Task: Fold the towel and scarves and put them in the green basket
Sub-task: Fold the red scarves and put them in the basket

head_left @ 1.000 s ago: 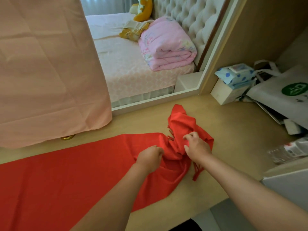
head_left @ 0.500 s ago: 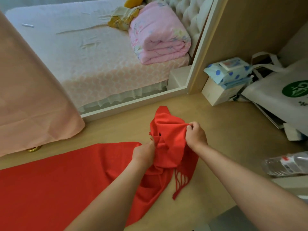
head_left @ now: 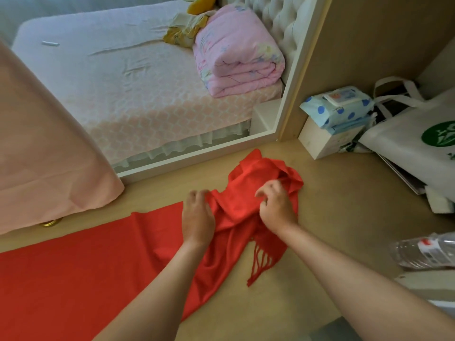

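Red fringed scarf (head_left: 98,254) lies on a wooden desk (head_left: 344,230), running from lower left to frame centre, its end bunched. Left hand (head_left: 197,217) pinches its edge; right hand (head_left: 277,210) curls over the bunch, grip unclear. Soft, light and limp: likely best held by corners

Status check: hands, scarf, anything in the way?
Left hand, right hand both grip red scarf. Fringed end bunched, unfolded. Water bottle lies right, apart.

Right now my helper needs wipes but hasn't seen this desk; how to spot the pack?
Follow the wooden desk to its back right corner. The wipes pack lies on a small white box, left of the white tote bag; only it has blue dots.
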Available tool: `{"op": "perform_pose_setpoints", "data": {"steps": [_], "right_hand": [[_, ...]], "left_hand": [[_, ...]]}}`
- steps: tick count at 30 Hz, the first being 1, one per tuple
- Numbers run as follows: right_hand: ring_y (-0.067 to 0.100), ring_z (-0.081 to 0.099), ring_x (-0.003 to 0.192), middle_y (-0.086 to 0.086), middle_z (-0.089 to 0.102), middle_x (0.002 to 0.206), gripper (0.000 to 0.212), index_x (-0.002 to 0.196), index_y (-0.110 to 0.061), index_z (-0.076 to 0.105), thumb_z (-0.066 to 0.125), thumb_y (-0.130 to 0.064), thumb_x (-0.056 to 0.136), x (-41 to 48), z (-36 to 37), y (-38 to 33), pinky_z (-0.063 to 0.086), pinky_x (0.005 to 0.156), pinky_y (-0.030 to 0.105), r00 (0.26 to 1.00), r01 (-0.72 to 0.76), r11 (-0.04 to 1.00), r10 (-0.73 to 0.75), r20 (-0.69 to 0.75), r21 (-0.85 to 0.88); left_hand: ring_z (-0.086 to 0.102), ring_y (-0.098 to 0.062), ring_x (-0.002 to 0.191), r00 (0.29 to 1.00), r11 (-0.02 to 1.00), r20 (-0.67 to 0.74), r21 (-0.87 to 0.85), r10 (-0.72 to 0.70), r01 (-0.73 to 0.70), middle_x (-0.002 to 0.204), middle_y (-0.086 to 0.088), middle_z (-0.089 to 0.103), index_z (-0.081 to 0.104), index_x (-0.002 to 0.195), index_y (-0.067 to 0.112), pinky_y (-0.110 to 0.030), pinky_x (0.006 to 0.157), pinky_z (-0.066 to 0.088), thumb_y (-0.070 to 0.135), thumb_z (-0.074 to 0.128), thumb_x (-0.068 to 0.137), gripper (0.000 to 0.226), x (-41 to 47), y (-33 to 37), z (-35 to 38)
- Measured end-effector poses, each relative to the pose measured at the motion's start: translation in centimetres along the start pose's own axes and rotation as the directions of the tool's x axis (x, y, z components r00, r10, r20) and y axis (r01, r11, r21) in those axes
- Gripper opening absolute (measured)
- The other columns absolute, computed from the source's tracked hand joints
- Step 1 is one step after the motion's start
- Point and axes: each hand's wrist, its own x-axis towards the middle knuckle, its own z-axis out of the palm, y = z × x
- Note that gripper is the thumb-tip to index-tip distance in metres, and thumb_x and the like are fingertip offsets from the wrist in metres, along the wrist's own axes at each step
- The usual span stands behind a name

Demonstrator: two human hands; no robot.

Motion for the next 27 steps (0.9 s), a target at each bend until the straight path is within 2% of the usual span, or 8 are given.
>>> {"op": "perform_pose_setpoints", "data": {"steps": [4,10,14,18,20,22,25,27], "right_hand": [[0.027,0.061,0.092,0.001,0.060,0.092,0.022,0.085,-0.022,0.064,0.053,-0.006,0.075,-3.5,2.1,0.6,0.049,0.080,0.037,0.919,0.076,0.978,0.007,0.395,-0.193],[0.033,0.049,0.114,0.012,0.044,0.131,0.053,0.134,-0.017,0.048,0.051,-0.005,0.082,-5.2,2.5,3.3,0.046,0.089,0.044,0.948,0.012,0.922,0.114,0.298,-0.388],[0.030,0.056,0.094,0.006,0.057,0.099,0.040,0.115,-0.020,0.057,0.035,-0.003,0.086,-3.7,-0.1,3.8,0.049,0.073,0.042,0.940,0.116,0.903,0.035,0.338,-0.414],[0.028,0.059,0.095,0.001,0.067,0.092,0.018,0.090,-0.024,0.072,0.060,-0.010,0.085,-1.6,-2.9,2.8,0.047,0.080,0.037,0.947,0.211,0.569,0.084,0.311,-0.795],[0.025,0.051,0.112,-0.002,0.065,0.113,0.029,0.111,-0.026,0.067,0.044,-0.018,0.095,-0.9,-3.9,2.0,0.035,0.094,0.038,0.930,0.161,0.376,0.252,0.268,-0.912],[0.026,0.046,0.115,0.000,0.061,0.120,0.033,0.117,-0.026,0.066,0.040,-0.022,0.097,-0.7,-4.6,1.3,0.030,0.097,0.042,0.922,0.143,0.294,0.308,0.235,-0.945],[0.030,0.048,0.113,0.006,0.059,0.119,0.033,0.111,-0.021,0.067,0.041,-0.015,0.093,-1.6,-3.7,0.6,0.034,0.096,0.042,0.935,0.146,0.481,0.217,0.279,-0.865],[0.031,0.052,0.111,0.008,0.059,0.114,0.028,0.106,-0.016,0.066,0.043,-0.011,0.091,-2.6,-2.5,0.6,0.041,0.094,0.039,0.921,0.136,0.734,0.153,0.357,-0.666]], "left_hand": [[0.056,-0.019,0.086,0.907,0.958,0.370,0.120,0.200,-0.260,0.090,0.007,0.054,0.060,0.089,0.023,-0.035,0.067,0.049,0.048,0.048,0.084,0.028,-3.1,-1.0,0.1],[0.062,-0.022,0.095,0.793,0.849,0.594,0.345,0.134,-0.401,0.100,0.003,0.064,0.061,0.109,0.027,-0.034,0.078,0.042,0.041,0.061,0.077,0.034,-5.5,-0.2,1.8],[0.060,-0.020,0.077,0.943,0.985,0.315,0.100,0.105,-0.143,0.081,0.000,0.061,0.066,0.087,0.018,-0.035,0.066,0.046,0.011,0.054,0.082,0.014,-4.9,0.2,1.5],[0.047,-0.004,0.063,0.949,0.904,0.253,-0.335,-0.186,0.266,0.071,0.006,0.052,0.056,0.062,0.021,-0.023,0.062,0.037,0.007,0.046,0.082,0.027,-2.7,2.0,-0.4],[0.043,-0.010,0.051,0.872,0.845,0.430,-0.354,-0.234,0.401,0.060,0.003,0.053,0.060,0.060,0.012,-0.030,0.055,0.036,0.020,0.046,0.072,0.021,-2.1,2.7,-1.3],[0.048,-0.012,0.048,0.638,0.841,0.730,-0.168,-0.244,0.515,0.057,0.002,0.058,0.070,0.066,0.013,-0.024,0.049,0.037,0.025,0.054,0.072,0.021,-2.5,3.8,-1.7],[0.062,-0.002,0.060,0.338,0.920,0.921,0.053,-0.195,0.388,0.072,0.005,0.072,0.078,0.088,0.013,-0.017,0.057,0.048,0.024,0.061,0.082,0.020,-3.8,4.7,-1.1],[0.067,-0.007,0.086,0.490,0.989,0.861,0.080,-0.133,0.128,0.095,0.005,0.075,0.077,0.096,0.019,-0.024,0.083,0.054,0.027,0.056,0.082,0.026,-4.6,3.9,0.1]]}}
